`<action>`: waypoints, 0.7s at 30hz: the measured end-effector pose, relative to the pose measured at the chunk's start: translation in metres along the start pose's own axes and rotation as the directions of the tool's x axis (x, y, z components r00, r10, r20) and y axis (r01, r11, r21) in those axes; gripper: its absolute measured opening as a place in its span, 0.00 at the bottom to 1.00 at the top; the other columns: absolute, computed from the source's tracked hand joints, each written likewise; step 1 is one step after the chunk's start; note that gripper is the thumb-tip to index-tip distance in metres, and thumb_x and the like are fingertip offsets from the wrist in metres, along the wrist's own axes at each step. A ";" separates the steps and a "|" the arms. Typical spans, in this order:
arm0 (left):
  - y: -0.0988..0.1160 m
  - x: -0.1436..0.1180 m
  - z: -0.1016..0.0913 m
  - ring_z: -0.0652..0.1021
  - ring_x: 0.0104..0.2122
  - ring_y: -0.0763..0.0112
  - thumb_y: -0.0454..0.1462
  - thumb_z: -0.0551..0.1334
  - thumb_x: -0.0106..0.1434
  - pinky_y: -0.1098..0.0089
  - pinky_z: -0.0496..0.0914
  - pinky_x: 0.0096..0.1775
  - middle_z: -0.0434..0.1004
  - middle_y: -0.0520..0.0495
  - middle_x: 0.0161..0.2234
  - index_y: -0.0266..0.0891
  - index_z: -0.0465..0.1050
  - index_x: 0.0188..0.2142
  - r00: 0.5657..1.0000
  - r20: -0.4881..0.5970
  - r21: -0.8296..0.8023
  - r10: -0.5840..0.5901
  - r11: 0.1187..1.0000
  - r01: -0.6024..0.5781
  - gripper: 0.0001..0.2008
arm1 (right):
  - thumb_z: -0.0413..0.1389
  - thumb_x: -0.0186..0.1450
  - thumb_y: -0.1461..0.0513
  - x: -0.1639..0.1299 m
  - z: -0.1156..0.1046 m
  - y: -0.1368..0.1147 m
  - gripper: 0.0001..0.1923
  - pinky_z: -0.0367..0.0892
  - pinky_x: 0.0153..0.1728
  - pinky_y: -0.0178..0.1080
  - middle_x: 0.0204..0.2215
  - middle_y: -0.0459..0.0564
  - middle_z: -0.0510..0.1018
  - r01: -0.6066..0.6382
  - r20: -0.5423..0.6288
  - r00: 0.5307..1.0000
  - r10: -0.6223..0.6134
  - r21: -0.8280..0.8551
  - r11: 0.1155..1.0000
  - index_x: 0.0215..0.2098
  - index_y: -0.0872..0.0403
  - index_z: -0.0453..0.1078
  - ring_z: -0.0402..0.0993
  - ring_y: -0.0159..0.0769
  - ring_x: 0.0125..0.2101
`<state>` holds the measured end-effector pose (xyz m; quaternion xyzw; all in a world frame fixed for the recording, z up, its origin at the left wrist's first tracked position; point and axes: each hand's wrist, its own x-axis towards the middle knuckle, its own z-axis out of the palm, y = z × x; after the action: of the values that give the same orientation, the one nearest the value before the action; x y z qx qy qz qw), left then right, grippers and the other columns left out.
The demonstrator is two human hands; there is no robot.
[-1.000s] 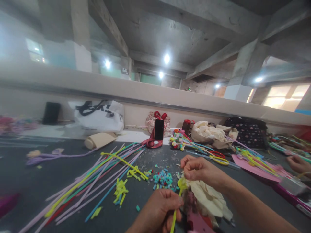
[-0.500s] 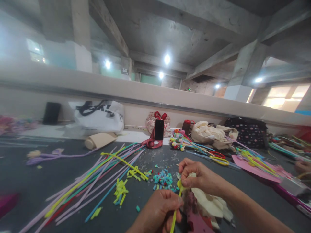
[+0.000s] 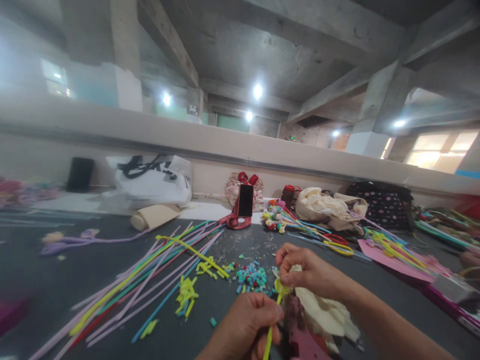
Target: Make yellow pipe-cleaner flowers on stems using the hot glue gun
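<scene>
A yellow pipe cleaner runs upward through the closed fingers of my left hand. At its top, a looped or bunched yellow end sits in the pinch of my right hand. Part of the stem is covered by my fingers. Just right of my left hand lies a dark red object, its kind unclear. Crumpled cream cloth is under my right forearm. Small blue, teal and red cut pieces are heaped beyond my hands, with short yellow pieces to the left.
Long coloured pipe cleaners fan across the left side. Red-handled scissors and a phone are at the back. A bundle of small flowers, yellow-handled scissors and a pink sheet lie to the right.
The yellow end has turned slightly at my right fingertips and shows wider. Both hands have stayed nearly in place.
</scene>
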<state>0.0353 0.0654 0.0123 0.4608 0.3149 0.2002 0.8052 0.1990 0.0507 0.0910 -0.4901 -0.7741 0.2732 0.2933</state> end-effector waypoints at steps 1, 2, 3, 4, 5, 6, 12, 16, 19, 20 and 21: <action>0.000 0.000 0.000 0.59 0.06 0.84 0.41 0.63 0.43 0.81 0.49 0.11 0.66 0.53 0.08 0.34 0.65 0.17 1.000 0.004 0.001 0.002 1.000 -0.002 0.12 | 0.58 0.54 0.60 0.000 0.000 0.000 0.08 0.60 0.34 0.35 0.33 0.47 0.67 -0.005 0.003 1.000 0.005 0.002 1.000 0.20 0.56 0.70 0.66 0.33 0.32; 0.000 -0.001 0.000 0.59 0.06 0.84 0.42 0.63 0.44 0.81 0.50 0.11 0.66 0.53 0.08 0.34 0.65 0.18 1.000 0.006 0.002 0.007 1.000 -0.007 0.12 | 0.58 0.54 0.61 0.000 0.000 0.000 0.08 0.60 0.33 0.35 0.32 0.47 0.67 -0.010 0.006 1.000 0.010 0.003 1.000 0.20 0.56 0.70 0.65 0.33 0.31; 0.000 -0.001 0.000 0.59 0.06 0.84 0.42 0.63 0.44 0.81 0.50 0.11 0.67 0.54 0.09 0.34 0.65 0.18 1.000 0.006 0.003 0.010 1.000 -0.010 0.12 | 0.58 0.54 0.62 0.001 0.000 0.001 0.07 0.61 0.32 0.34 0.32 0.46 0.67 -0.016 0.009 1.000 0.016 0.005 1.000 0.20 0.56 0.70 0.65 0.32 0.30; 0.000 -0.001 -0.001 0.60 0.06 0.84 0.42 0.63 0.44 0.82 0.50 0.11 0.67 0.54 0.09 0.34 0.65 0.18 1.000 0.005 0.002 0.010 1.000 -0.010 0.12 | 0.58 0.54 0.63 0.001 0.001 0.001 0.07 0.61 0.31 0.34 0.32 0.46 0.67 -0.021 0.013 1.000 0.021 0.005 1.000 0.20 0.56 0.70 0.65 0.31 0.29; 0.000 -0.002 -0.001 0.60 0.06 0.84 0.43 0.63 0.44 0.82 0.50 0.11 0.67 0.54 0.09 0.35 0.65 0.19 1.000 0.000 0.000 0.009 1.000 -0.009 0.13 | 0.58 0.53 0.63 0.001 0.001 0.002 0.06 0.61 0.30 0.33 0.31 0.46 0.67 -0.026 0.016 1.000 0.026 0.005 1.000 0.19 0.56 0.69 0.65 0.31 0.29; 0.000 -0.002 -0.001 0.60 0.06 0.84 0.43 0.63 0.44 0.82 0.50 0.11 0.67 0.55 0.09 0.35 0.65 0.19 1.000 -0.002 0.003 0.003 1.000 -0.003 0.13 | 0.58 0.53 0.64 0.001 0.001 0.003 0.06 0.61 0.29 0.33 0.31 0.46 0.67 -0.031 0.018 0.999 0.031 0.004 1.000 0.19 0.56 0.69 0.64 0.30 0.28; 0.001 -0.002 0.000 0.59 0.05 0.83 0.43 0.62 0.44 0.82 0.47 0.10 0.64 0.55 0.07 0.35 0.65 0.17 1.000 -0.013 0.031 -0.028 0.999 0.029 0.13 | 0.57 0.50 0.68 0.003 0.003 0.003 0.04 0.60 0.27 0.32 0.31 0.46 0.68 -0.060 0.005 0.998 0.060 -0.002 0.998 0.19 0.56 0.70 0.65 0.31 0.28; 0.001 -0.001 0.000 0.60 0.05 0.84 0.42 0.62 0.43 0.82 0.49 0.11 0.67 0.54 0.09 0.35 0.65 0.18 1.000 -0.024 0.000 -0.012 1.000 0.012 0.12 | 0.59 0.48 0.67 0.004 0.004 0.001 0.03 0.60 0.31 0.35 0.31 0.46 0.68 -0.068 -0.038 0.997 0.068 0.003 0.998 0.18 0.56 0.70 0.66 0.33 0.30; 0.000 -0.003 0.000 0.60 0.06 0.84 0.41 0.63 0.43 0.82 0.49 0.11 0.67 0.55 0.09 0.35 0.65 0.19 1.000 -0.020 -0.021 -0.020 1.000 0.020 0.11 | 0.60 0.46 0.67 0.004 0.004 0.001 0.03 0.60 0.34 0.37 0.30 0.46 0.68 -0.070 -0.078 0.994 0.071 0.025 0.997 0.17 0.56 0.70 0.66 0.36 0.33; 0.000 -0.004 0.001 0.61 0.06 0.84 0.41 0.62 0.44 0.83 0.49 0.11 0.67 0.55 0.09 0.35 0.65 0.20 1.000 -0.017 -0.033 -0.018 0.999 0.018 0.11 | 0.61 0.46 0.66 0.004 0.004 0.001 0.03 0.60 0.35 0.37 0.30 0.46 0.68 -0.071 -0.091 0.993 0.074 0.036 0.997 0.17 0.56 0.70 0.66 0.37 0.33; 0.000 -0.005 0.001 0.61 0.06 0.84 0.41 0.62 0.45 0.83 0.48 0.11 0.67 0.55 0.09 0.35 0.65 0.20 1.000 -0.014 -0.043 -0.018 0.999 0.017 0.11 | 0.61 0.46 0.65 0.004 0.003 0.001 0.04 0.60 0.35 0.37 0.30 0.47 0.68 -0.072 -0.105 0.991 0.077 0.049 0.996 0.17 0.56 0.70 0.66 0.37 0.33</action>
<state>0.0325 0.0622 0.0145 0.4393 0.3205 0.2032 0.8143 0.1954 0.0545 0.0892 -0.5259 -0.7321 0.2746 0.3348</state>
